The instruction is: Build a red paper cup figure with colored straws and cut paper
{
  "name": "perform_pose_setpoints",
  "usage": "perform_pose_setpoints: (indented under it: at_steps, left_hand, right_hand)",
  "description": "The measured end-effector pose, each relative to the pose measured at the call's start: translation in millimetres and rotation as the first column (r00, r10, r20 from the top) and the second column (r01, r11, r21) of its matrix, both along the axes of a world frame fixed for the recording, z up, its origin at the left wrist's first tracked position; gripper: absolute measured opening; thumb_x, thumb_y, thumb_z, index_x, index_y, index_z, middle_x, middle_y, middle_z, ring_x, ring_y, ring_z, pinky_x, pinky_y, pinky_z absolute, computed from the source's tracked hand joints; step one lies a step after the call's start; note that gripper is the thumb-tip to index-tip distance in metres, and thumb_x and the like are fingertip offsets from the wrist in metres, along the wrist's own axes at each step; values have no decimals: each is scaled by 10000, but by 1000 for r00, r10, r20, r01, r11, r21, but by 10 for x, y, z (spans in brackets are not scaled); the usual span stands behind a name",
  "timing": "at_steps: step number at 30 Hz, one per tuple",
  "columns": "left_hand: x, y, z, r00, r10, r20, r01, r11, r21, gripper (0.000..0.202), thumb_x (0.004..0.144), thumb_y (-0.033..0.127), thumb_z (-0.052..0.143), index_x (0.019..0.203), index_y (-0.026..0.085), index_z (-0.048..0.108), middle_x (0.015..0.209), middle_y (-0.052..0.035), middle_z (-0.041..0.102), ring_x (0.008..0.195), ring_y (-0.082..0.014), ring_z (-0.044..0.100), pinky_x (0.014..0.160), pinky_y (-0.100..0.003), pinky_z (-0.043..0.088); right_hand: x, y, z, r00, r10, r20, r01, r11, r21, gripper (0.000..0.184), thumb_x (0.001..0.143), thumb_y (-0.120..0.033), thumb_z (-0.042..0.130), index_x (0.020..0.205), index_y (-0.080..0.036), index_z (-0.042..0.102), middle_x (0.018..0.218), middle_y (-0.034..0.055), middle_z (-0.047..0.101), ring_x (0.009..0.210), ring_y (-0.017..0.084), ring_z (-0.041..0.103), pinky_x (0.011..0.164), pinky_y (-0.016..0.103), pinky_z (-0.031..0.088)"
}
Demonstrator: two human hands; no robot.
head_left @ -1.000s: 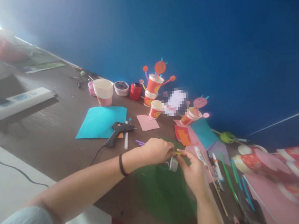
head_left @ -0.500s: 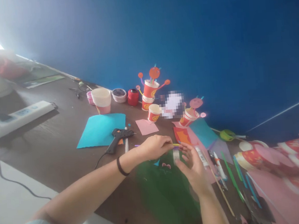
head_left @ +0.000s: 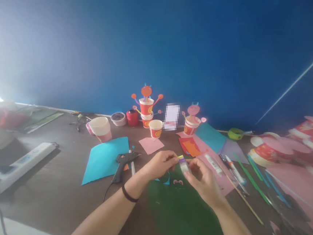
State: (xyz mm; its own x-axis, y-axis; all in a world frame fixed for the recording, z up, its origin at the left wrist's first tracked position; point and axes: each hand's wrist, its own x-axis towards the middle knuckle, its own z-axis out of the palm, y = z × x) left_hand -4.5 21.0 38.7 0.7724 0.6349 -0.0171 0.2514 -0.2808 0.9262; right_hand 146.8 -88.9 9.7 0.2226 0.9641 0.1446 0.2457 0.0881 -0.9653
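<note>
My left hand (head_left: pixel 160 164) and my right hand (head_left: pixel 202 177) meet over a green paper sheet (head_left: pixel 178 210) on the dark table (head_left: pixel 54 177). The left fingers pinch a thin bundle of yellow and purple strips (head_left: pixel 181 157). The right fingers hold a small pale roll (head_left: pixel 184 165), touching the strips' end. A black band circles my left wrist. A tiny pink cut-out (head_left: pixel 178 182) lies on the green sheet just below the hands.
A black glue gun (head_left: pixel 123 160) lies on a cyan sheet (head_left: pixel 104 158) to the left. Decorated red paper cups (head_left: pixel 147 109) stand by the blue wall. Pens and sticks (head_left: pixel 238 172) lie right. A power strip (head_left: pixel 23 165) sits far left.
The camera tilted level and the scene shifted left. Both hands stayed joined, and the small roll in my right hand came up against the strips in my left.
</note>
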Motion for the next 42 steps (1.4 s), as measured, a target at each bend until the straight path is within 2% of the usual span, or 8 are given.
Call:
perform_pose_setpoints:
  at_steps: [7,12,16,21,27,32,38,42]
  left_hand:
    - [22,-8,-45,1000,0,27,3,993,-117,353,835,474,457,715,151,530,578,41,479,478,-62,365,462,-186,289]
    - [17,-5,-63,998,41,50,-36,994,-103,352,842,470,456,702,151,511,578,38,488,473,-58,360,460,-184,270]
    - [2,21,-73,998,28,49,-20,990,-141,370,839,491,462,704,150,505,562,40,477,460,-54,342,450,-182,246]
    - [-5,35,-107,997,-16,74,33,971,-237,378,820,510,494,713,148,509,566,36,496,462,-52,354,452,-179,253]
    - [-19,5,-35,991,-134,27,136,935,-328,386,802,508,530,685,140,516,552,29,520,437,-44,363,436,-179,248]
    - [-13,-24,53,970,-244,5,229,904,-362,419,788,525,543,677,121,563,537,16,549,433,-45,384,447,-183,267]
    - [-35,-18,19,948,-307,82,308,822,-480,410,784,497,564,785,93,634,548,-3,571,412,-44,392,425,-187,253]
    - [-47,-18,-17,940,-307,150,337,763,-551,392,770,474,590,783,86,638,532,-9,570,381,-39,382,400,-188,232]
  right_hand:
    - [-74,-16,92,998,-47,-49,47,999,-11,213,791,-350,599,880,-213,463,814,19,584,778,182,597,666,266,508]
    - [-59,7,41,997,-75,5,75,997,-9,306,822,-351,556,1076,-220,445,875,26,594,807,187,612,693,275,508]
    - [-28,32,2,994,-79,75,78,997,7,240,837,-339,529,1038,-208,518,874,37,606,795,189,606,699,282,498]
    - [-18,43,-57,982,-137,128,129,989,69,288,813,-313,559,1080,-214,513,965,52,605,856,205,599,773,318,493]
    - [-45,37,-77,979,-145,143,130,985,110,295,807,-216,532,1096,-223,479,995,49,584,890,197,588,773,309,494]
    - [-75,15,-45,964,-162,210,109,964,242,404,754,-106,516,1131,-241,466,1104,56,545,1034,214,541,878,343,461]
    - [-67,-23,12,982,-43,185,-12,958,285,376,787,-108,493,1114,-276,570,1245,67,459,1191,235,447,967,382,419]
    - [-65,-51,82,993,38,112,-66,964,258,287,816,-145,502,1044,-280,613,1233,73,460,1172,237,465,899,370,474]
